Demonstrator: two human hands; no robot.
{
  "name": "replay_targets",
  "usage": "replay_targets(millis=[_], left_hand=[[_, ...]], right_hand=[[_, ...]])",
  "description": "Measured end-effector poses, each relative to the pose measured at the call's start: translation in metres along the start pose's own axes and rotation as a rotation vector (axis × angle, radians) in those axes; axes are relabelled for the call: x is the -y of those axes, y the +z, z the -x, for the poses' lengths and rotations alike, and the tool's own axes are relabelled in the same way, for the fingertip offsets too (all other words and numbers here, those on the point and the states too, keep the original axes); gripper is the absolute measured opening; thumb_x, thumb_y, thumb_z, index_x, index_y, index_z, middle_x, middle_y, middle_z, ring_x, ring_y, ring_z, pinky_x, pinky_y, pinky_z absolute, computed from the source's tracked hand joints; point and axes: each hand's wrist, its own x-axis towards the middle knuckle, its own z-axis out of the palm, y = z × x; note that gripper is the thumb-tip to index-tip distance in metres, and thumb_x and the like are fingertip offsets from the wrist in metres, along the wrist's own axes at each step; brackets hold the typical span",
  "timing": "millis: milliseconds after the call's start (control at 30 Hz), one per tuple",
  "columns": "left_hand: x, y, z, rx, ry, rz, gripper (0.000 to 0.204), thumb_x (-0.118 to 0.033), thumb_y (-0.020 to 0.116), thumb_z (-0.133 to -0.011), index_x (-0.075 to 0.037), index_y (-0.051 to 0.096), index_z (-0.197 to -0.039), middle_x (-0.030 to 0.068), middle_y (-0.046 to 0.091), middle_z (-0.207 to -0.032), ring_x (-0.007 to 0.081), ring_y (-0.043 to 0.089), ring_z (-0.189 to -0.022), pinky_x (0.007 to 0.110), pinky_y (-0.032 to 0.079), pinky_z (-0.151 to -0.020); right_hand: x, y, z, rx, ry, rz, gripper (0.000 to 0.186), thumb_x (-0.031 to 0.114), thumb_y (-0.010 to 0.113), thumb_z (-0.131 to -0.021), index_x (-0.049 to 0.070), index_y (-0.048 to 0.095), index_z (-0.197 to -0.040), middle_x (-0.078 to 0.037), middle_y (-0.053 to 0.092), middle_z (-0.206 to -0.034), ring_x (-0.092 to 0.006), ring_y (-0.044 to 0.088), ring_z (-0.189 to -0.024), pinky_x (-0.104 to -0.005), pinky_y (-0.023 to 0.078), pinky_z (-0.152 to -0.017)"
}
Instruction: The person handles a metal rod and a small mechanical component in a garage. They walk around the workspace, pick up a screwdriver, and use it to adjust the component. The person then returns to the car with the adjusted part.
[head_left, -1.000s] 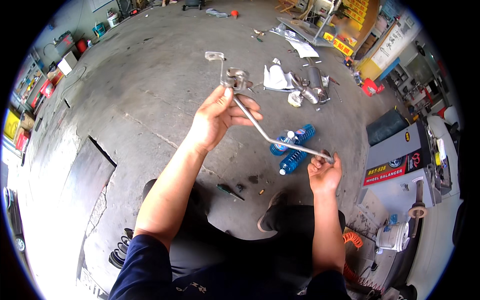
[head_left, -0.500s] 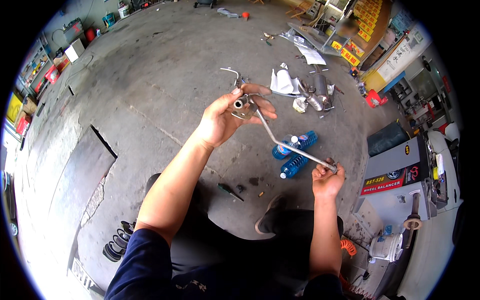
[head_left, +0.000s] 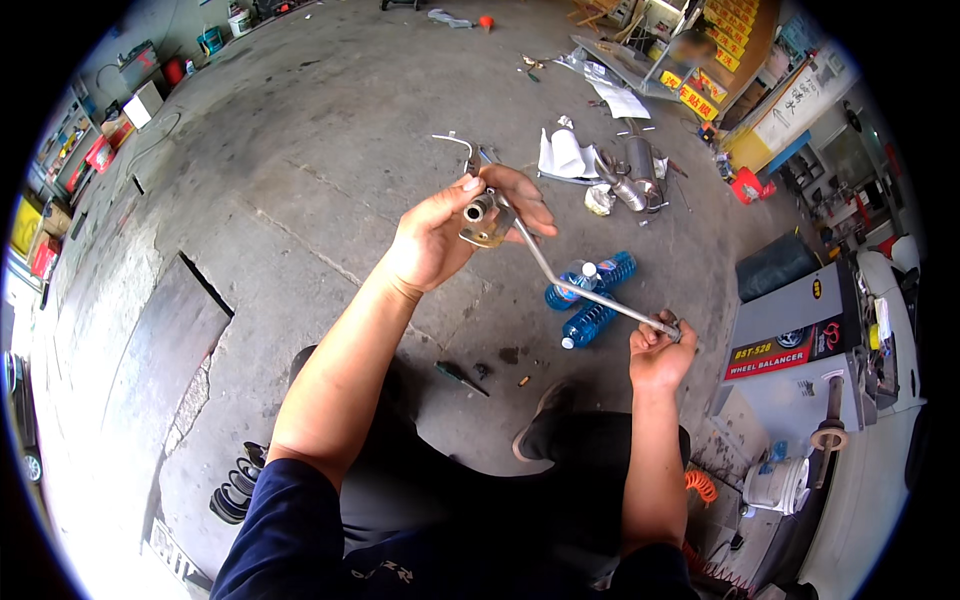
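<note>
A thin, bent metal pipe [head_left: 603, 301] is held up in front of me between both hands. My left hand [head_left: 428, 238] grips its far end, thumb on one side and fingers curved behind. At that end sit a short open-ended tube fitting [head_left: 480, 208] and a flat bracket plate with a hole [head_left: 487, 235]. Beyond the fingers, a thinner bent rod [head_left: 457, 139] sticks out; how it joins is hidden. My right hand [head_left: 658, 362] pinches the pipe's lower right end, fingers curled round the tip. Below the pipe, blue liquid bottles [head_left: 590, 321] lie on the floor.
A green-handled screwdriver [head_left: 462, 378] lies near my feet. A muffler-like metal part [head_left: 640, 165] and white paper [head_left: 566, 155] are farther off at right. A grey wheel balancer [head_left: 785, 310] stands close on the right, a coil-spring strut [head_left: 238, 488] at lower left.
The left-hand end of the pipe has turned slightly, so the bracket plate shows more. My right hand has shifted a little to the right. Both hands keep their hold.
</note>
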Motion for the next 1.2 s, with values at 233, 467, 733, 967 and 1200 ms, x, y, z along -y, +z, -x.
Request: replay_targets(millis=[233,467,733,967,1200], left_hand=[[0.008,-0.007,-0.001,0.018,-0.005,0.110,0.060,-0.058,0.061,-0.102,-0.001,0.065,-0.120,0.0188,0.070,-0.108,0.0406,0.070,-0.112,0.056,0.049,-0.107],[0.013,-0.008,0.003,0.060,0.024,0.046,0.064,-0.063,0.059,-0.105,-0.003,0.063,-0.124,0.0126,0.070,-0.106,0.0374,0.072,-0.107,0.054,0.051,-0.103],[0.014,-0.013,0.007,0.056,0.023,0.027,0.062,-0.062,0.053,-0.109,-0.003,0.063,-0.127,0.0105,0.070,-0.107,0.0370,0.072,-0.106,0.055,0.053,-0.102],[0.016,-0.002,-0.005,-0.241,-0.070,0.017,0.064,-0.064,0.044,-0.112,-0.004,0.064,-0.124,0.0122,0.075,-0.103,0.0350,0.076,-0.106,0.052,0.053,-0.107],[0.031,-0.024,0.003,-0.620,-0.174,0.169,0.059,-0.049,0.037,-0.117,0.003,0.055,-0.140,0.0170,0.063,-0.122,0.0316,0.059,-0.113,0.047,0.044,-0.106]], right_hand=[[-0.001,0.003,0.001,-0.038,0.021,0.001,0.037,0.036,0.050,-0.108,0.003,0.063,-0.098,-0.006,0.052,-0.082,-0.0153,0.047,-0.062,-0.0298,0.038,-0.056],[-0.001,-0.001,-0.001,-0.079,0.055,0.030,0.041,0.042,0.046,-0.111,0.006,0.060,-0.097,-0.004,0.050,-0.084,-0.0144,0.044,-0.061,-0.0303,0.037,-0.057],[-0.009,0.001,-0.001,-0.093,0.062,0.046,0.042,0.042,0.047,-0.111,0.004,0.060,-0.100,-0.003,0.047,-0.077,-0.0140,0.044,-0.062,-0.0295,0.036,-0.055],[-0.002,-0.023,-0.013,0.044,0.136,-0.055,0.043,0.044,0.047,-0.110,0.005,0.060,-0.097,-0.004,0.048,-0.077,-0.0163,0.044,-0.063,-0.0323,0.038,-0.056],[-0.024,0.015,0.006,-0.028,0.192,0.020,0.044,0.047,0.048,-0.113,0.007,0.059,-0.097,-0.005,0.056,-0.073,-0.0150,0.045,-0.062,-0.0318,0.036,-0.060]])
